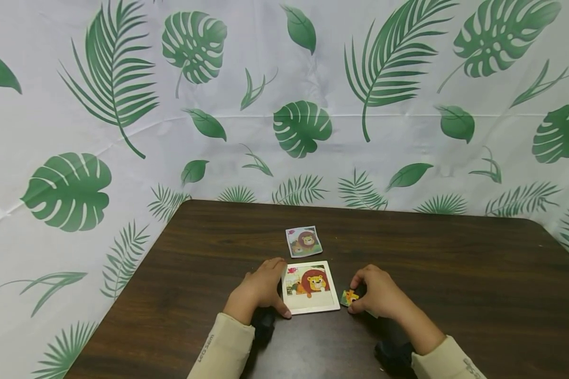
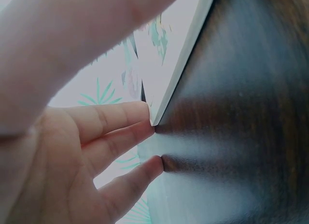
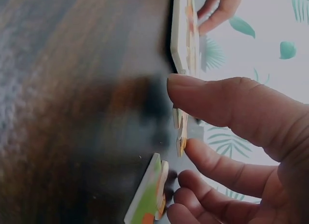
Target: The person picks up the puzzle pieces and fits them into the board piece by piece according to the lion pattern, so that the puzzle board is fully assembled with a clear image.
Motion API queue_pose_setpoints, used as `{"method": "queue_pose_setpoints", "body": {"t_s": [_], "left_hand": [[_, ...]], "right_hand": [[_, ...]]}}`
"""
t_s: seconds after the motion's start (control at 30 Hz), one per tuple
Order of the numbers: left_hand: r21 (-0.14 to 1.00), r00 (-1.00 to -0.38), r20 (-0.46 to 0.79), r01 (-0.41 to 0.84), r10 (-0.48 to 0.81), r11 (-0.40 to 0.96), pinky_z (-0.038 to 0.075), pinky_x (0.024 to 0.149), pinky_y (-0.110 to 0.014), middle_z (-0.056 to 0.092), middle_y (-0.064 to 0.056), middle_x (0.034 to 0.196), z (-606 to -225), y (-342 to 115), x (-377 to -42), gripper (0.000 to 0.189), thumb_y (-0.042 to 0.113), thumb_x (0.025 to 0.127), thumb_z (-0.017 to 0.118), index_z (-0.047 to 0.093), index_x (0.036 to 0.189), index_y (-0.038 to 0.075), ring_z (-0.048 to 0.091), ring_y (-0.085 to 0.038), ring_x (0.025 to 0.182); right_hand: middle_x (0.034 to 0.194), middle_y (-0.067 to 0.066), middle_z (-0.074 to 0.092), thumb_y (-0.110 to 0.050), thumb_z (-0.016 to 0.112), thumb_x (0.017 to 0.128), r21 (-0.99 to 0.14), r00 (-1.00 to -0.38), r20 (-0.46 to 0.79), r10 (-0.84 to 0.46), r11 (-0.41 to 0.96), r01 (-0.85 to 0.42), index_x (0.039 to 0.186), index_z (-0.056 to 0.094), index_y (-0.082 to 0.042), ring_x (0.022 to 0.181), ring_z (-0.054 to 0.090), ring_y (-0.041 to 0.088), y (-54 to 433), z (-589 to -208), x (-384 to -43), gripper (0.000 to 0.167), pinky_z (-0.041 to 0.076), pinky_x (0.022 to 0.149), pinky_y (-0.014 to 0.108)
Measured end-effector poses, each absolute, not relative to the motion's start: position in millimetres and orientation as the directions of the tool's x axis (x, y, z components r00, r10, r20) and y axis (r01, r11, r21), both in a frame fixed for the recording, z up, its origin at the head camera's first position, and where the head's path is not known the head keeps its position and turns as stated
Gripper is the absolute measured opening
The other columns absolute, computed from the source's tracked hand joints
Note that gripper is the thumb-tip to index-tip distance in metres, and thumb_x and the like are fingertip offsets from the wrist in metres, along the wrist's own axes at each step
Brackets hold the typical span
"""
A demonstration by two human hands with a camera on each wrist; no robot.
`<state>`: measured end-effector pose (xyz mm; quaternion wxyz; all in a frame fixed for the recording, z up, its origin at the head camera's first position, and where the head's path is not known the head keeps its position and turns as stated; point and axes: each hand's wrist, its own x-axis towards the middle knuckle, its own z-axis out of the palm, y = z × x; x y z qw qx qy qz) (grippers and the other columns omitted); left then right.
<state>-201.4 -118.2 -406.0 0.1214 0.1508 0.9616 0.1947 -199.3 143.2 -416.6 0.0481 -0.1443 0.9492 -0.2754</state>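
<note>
A white-framed lion puzzle board (image 1: pixel 311 309) lies on the table, its upper part filled with a lion picture and its lower part bare. My left hand (image 1: pixel 262 289) rests along its left side, the thumb by the lower left corner and fairly straight fingers touching the upper left corner in the left wrist view. Just right of the board, my right hand (image 1: pixel 378 293) pinches a yellow and green puzzle piece (image 1: pixel 348 298) between thumb and index finger. Under that hand, the right wrist view shows a green and orange piece (image 3: pixel 146 197) on the table.
A lion picture card (image 1: pixel 304 242) lies behind the board on the dark wooden table (image 1: pixel 436 258). A white cloth (image 1: pixel 246 168) with green leaves hangs behind and to the left of the table.
</note>
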Motion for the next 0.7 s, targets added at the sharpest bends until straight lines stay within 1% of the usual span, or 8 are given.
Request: {"method": "queue_pose_setpoints", "body": {"t_s": [0.2,0.43,0.7], "left_hand": [[0.415,-0.925,-0.175,0.242,0.338,0.877,0.025,0.091,-0.069,0.035,-0.011,0.141,-404.8,-118.3,-200.7,0.101,0.034,0.052,0.09,0.041,0.135,0.004,0.029,-0.029,0.131],[0.414,-0.925,-0.174,0.243,0.338,0.877,0.025,0.091,-0.069,0.035,-0.011,0.141,-405.0,-118.5,-201.0,0.102,0.035,0.052,0.09,0.04,0.136,0.004,0.029,-0.03,0.131],[0.412,-0.925,-0.178,0.241,0.337,0.879,0.025,0.091,-0.068,0.035,-0.011,0.141,-404.8,-118.6,-200.8,0.103,0.035,0.052,0.09,0.04,0.136,0.004,0.029,-0.03,0.131]], "right_hand": [[0.084,0.001,0.053,-0.017,0.088,0.052,-0.575,-0.943,0.013,-0.332,0.77,-0.278,0.079,0.059,-0.012,0.078,0.052,0.019,141.6,-415.5,-200.8,0.041,0.043,0.07,0.037],[0.084,0.001,0.053,-0.018,0.089,0.053,-0.593,-0.934,0.008,-0.357,0.751,-0.292,0.081,0.058,-0.013,0.08,0.053,0.019,132.7,-412.4,-200.6,0.041,0.044,0.07,0.038],[0.084,-0.001,0.053,-0.014,0.087,0.055,-0.584,-0.912,0.04,-0.407,0.732,-0.352,0.08,0.058,-0.014,0.079,0.052,0.018,117.5,-409.2,-202.2,0.038,0.044,0.069,0.036]]}}
